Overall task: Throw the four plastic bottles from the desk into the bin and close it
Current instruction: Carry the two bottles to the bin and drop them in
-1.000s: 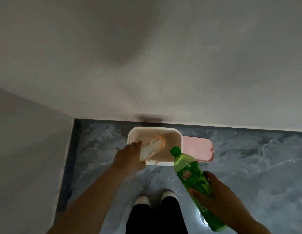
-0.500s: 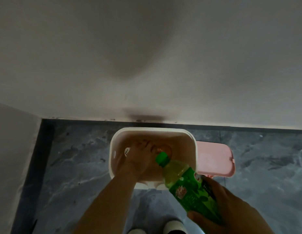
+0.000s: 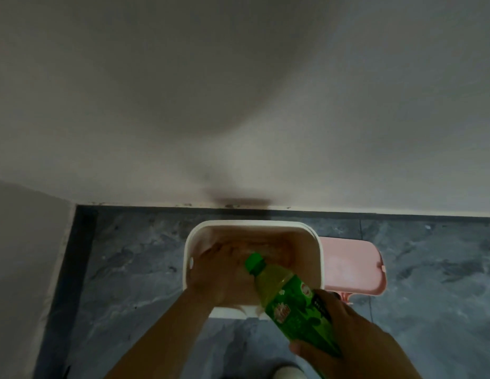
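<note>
A white bin (image 3: 254,223) stands open on the floor by the wall, and its pink lid (image 3: 350,266) is flipped out to the right. My left hand (image 3: 219,272) reaches down inside the bin. The bin's inside is dim and blurred, so I cannot tell whether the hand holds anything; a pale shape lies past its fingers. My right hand (image 3: 350,343) grips a green plastic bottle (image 3: 290,299) with a green cap and a green label. The bottle is tilted, with its cap over the bin's opening next to my left hand.
The bin sits on a dark marbled floor (image 3: 134,269) against a pale wall (image 3: 238,105), with another wall (image 3: 22,255) close on the left. The toe of my shoe (image 3: 289,372) shows at the bottom edge.
My left hand carried a clear, orange-tinted bottle from the rim down into the bin. The view has come closer to the bin, and the green bottle's cap has come over the opening.
</note>
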Available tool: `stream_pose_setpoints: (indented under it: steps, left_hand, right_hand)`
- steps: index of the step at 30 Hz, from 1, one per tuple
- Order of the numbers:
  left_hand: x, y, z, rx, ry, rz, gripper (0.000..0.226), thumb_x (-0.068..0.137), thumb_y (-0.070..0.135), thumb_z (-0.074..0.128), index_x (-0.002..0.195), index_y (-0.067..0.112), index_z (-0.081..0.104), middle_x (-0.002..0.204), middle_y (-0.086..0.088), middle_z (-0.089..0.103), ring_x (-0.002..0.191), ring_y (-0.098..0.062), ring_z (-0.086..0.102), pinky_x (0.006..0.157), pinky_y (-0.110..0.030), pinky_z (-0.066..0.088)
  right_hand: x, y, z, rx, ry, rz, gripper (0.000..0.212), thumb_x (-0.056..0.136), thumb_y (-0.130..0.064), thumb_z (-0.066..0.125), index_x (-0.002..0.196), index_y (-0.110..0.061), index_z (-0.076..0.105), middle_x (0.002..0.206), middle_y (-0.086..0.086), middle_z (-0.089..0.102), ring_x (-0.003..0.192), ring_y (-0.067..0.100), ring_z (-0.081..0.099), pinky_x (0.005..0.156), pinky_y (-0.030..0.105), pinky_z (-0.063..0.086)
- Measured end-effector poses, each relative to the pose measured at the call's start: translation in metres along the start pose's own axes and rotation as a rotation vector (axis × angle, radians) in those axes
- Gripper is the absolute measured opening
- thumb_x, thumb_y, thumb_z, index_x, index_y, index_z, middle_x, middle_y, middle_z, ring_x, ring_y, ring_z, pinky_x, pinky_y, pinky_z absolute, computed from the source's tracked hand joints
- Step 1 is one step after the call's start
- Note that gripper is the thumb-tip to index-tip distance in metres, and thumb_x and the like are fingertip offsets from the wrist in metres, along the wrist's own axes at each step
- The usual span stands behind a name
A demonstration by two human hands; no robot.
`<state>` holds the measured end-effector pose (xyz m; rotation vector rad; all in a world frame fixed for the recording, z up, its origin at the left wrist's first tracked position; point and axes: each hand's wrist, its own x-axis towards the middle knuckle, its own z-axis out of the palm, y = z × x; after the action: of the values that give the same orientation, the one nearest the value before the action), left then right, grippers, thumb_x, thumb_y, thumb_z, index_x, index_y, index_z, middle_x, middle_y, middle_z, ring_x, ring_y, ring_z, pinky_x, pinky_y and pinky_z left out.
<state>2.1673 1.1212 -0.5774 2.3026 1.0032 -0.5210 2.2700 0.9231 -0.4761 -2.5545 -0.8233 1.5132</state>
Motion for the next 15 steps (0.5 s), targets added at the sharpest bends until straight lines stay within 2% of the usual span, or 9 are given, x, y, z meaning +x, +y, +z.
stream_pose_setpoints:
  steps: [2, 3, 5, 6, 8, 11, 15]
  left_hand:
    - [-0.018, 0.001, -0.013, -0.039, 0.028, 0.0, 0.027, 0.093, 0.019, 0.044, 0.118, 0.016, 0.053, 0.123, -0.007, 0.058, 0.109, -0.023, 0.055, 0.094, -0.037, 0.048]
    - [-0.028, -0.004, -0.019, -0.031, 0.083, 0.033, 0.026, 0.092, 0.018, 0.045, 0.116, 0.017, 0.053, 0.119, -0.006, 0.06, 0.102, -0.022, 0.058, 0.087, -0.035, 0.051]
    - [-0.049, -0.013, -0.032, -0.095, 0.177, 0.049, 0.025, 0.089, 0.014, 0.052, 0.113, 0.016, 0.057, 0.109, -0.007, 0.064, 0.094, -0.021, 0.061, 0.077, -0.033, 0.052]
    - [-0.057, -0.016, -0.037, -0.142, 0.201, 0.034, 0.025, 0.087, 0.011, 0.056, 0.112, 0.014, 0.059, 0.108, -0.008, 0.065, 0.095, -0.023, 0.061, 0.077, -0.035, 0.051]
    - [-0.068, -0.02, -0.041, -0.203, 0.24, 0.011, 0.028, 0.085, 0.008, 0.059, 0.113, 0.01, 0.06, 0.109, -0.009, 0.065, 0.099, -0.026, 0.061, 0.083, -0.036, 0.05]
    - [-0.072, -0.024, -0.045, -0.28, 0.27, -0.011, 0.029, 0.085, 0.008, 0.06, 0.114, 0.009, 0.06, 0.111, -0.007, 0.065, 0.103, -0.023, 0.061, 0.087, -0.03, 0.048]
    - [-0.068, -0.033, -0.037, -0.281, 0.282, -0.016, 0.029, 0.088, 0.014, 0.057, 0.118, 0.013, 0.058, 0.114, -0.003, 0.061, 0.104, -0.017, 0.057, 0.085, -0.023, 0.043]
  right_hand:
    - [0.001, -0.016, -0.01, -0.097, 0.002, -0.082, 0.126, 0.031, -0.099, 0.012, 0.141, -0.039, 0.018, 0.138, -0.009, 0.045, 0.117, 0.014, 0.054, 0.098, 0.033, 0.049]
    - [0.006, -0.022, -0.012, -0.158, 0.001, -0.122, 0.118, 0.041, -0.098, 0.01, 0.141, -0.036, 0.016, 0.14, -0.008, 0.045, 0.116, 0.012, 0.055, 0.096, 0.03, 0.05]
    - [0.017, -0.035, -0.016, -0.251, 0.014, -0.184, 0.087, 0.069, -0.082, 0.031, 0.139, -0.032, 0.019, 0.134, -0.006, 0.049, 0.107, 0.013, 0.06, 0.084, 0.029, 0.053]
    - [0.023, -0.041, -0.018, -0.293, 0.036, -0.201, 0.079, 0.075, -0.073, 0.04, 0.138, -0.03, 0.022, 0.132, -0.006, 0.05, 0.105, 0.014, 0.061, 0.081, 0.029, 0.052]
    - [0.041, -0.051, -0.014, -0.34, 0.071, -0.236, 0.073, 0.078, -0.064, 0.048, 0.137, -0.026, 0.028, 0.133, -0.003, 0.051, 0.11, 0.018, 0.058, 0.087, 0.033, 0.05]
    - [0.072, -0.065, -0.003, -0.461, 0.073, -0.278, 0.072, 0.081, -0.059, 0.051, 0.138, -0.019, 0.032, 0.133, 0.005, 0.052, 0.117, 0.024, 0.054, 0.098, 0.039, 0.046]
    - [0.105, -0.073, 0.019, -0.552, 0.031, -0.255, 0.07, 0.082, -0.057, 0.052, 0.136, -0.016, 0.035, 0.13, 0.009, 0.053, 0.116, 0.026, 0.053, 0.1, 0.041, 0.043]
